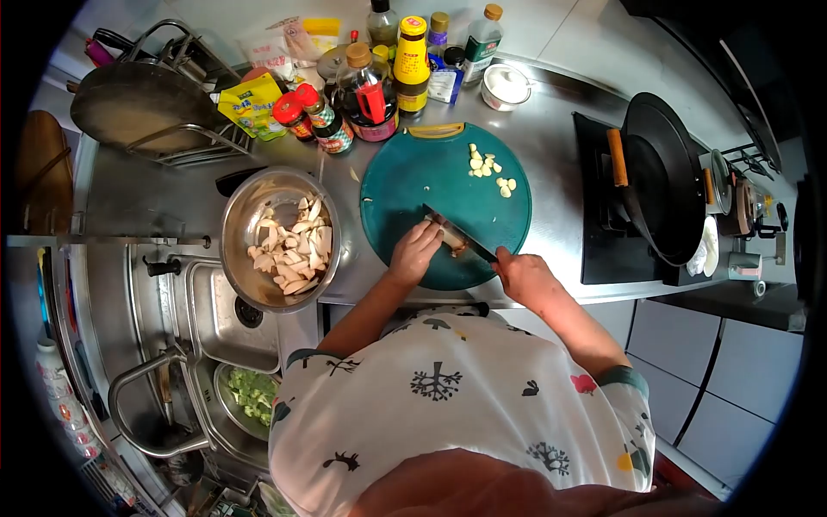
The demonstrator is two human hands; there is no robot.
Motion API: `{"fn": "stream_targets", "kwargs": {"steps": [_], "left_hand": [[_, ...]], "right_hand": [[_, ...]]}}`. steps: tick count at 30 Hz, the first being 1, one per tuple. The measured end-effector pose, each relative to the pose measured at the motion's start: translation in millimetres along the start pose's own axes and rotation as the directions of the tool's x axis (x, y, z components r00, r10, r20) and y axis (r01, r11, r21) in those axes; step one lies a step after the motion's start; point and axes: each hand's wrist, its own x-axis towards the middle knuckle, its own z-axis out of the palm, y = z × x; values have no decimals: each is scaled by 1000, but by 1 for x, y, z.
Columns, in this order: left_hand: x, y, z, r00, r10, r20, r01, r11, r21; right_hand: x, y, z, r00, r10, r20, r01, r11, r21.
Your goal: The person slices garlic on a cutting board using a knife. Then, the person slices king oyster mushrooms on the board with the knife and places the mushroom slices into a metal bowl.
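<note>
On the round green cutting board (396, 172), my left hand (417, 252) has its fingers pressed on a small brownish piece of food (454, 244), too small to identify. My right hand (525, 277) is closed round the handle of a knife (469, 240), whose dark blade lies slantwise against that piece, its tip near my left fingers. Pale slices that look like garlic (485, 164) lie in small groups at the board's upper right. Left of the board stands a steel bowl (235, 226) holding cut, pale mushroom-like pieces (293, 252).
Bottles (412, 69) and seasoning jars crowd behind the board, with a small lidded pot (506, 87) beside them. A black wok (663, 181) sits on the stove at right. At left are a sink (226, 319) and a colander of green vegetables (252, 395).
</note>
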Motion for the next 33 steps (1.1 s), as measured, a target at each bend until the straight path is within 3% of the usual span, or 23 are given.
{"fn": "stream_targets", "kwargs": {"steps": [2,7,12,17,20,27,29,33], "left_hand": [[-2,-2,0,1000,5,4,-5,1000,-14],[-8,-4,-1,1000,12,1,-12,999,-40],[3,-7,-3,997,66,29,-64,996,-61],[14,-2,-6,916,-111,386,124,992,-10],[6,4,-9,947,-113,301,113,993,16],[-12,2,3,962,-160,223,151,987,57],[-12,0,3,966,-152,207,144,988,54],[-9,1,2,966,-148,213,143,989,36]], "right_hand": [[13,0,-2,996,24,83,-24,1000,2],[38,5,68,995,67,-71,-53,982,183],[34,14,67,982,127,-140,-75,942,327],[15,16,43,961,161,-227,-119,975,189],[4,11,42,971,24,-239,-24,1000,4],[21,14,62,980,-28,-198,28,1000,0],[29,20,70,955,-65,-289,80,996,37],[23,13,59,943,-90,-319,101,995,18]]}}
